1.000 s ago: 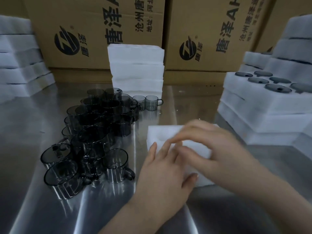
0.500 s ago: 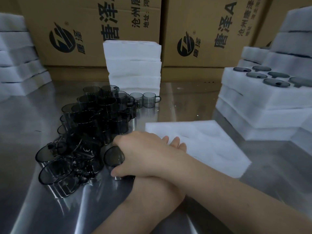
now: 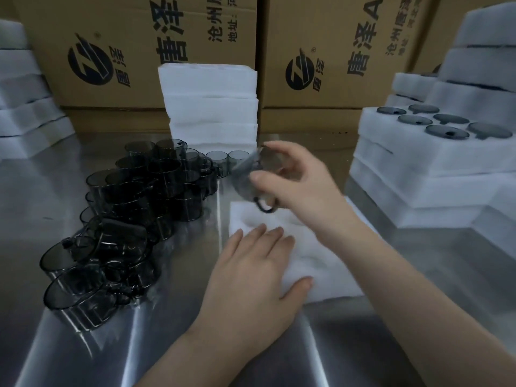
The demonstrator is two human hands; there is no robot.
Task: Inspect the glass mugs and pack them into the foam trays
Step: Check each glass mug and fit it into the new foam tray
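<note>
A smoky glass mug [image 3: 247, 177] hangs tilted and blurred above the far edge of a white foam tray [image 3: 332, 275] that lies on the steel table. My right hand [image 3: 296, 182] grips this mug with curled fingers, its handle pointing down. On the tray's near left part, my left hand [image 3: 257, 275] rests flat with the fingers straight. A cluster of several dark glass mugs [image 3: 125, 213] stands and lies on the table to the left of the tray.
A stack of blank foam trays [image 3: 212, 104] stands behind the mugs. At the right is a foam stack [image 3: 418, 163] whose top tray holds several packed mugs [image 3: 446, 131]. More foam [image 3: 25, 107] sits far left. Cardboard boxes [image 3: 335, 51] wall the back.
My right hand had reached across my left arm to the mug cluster; it has now lifted one mug and carried it right, above the foam tray. The left hand stays on the tray.
</note>
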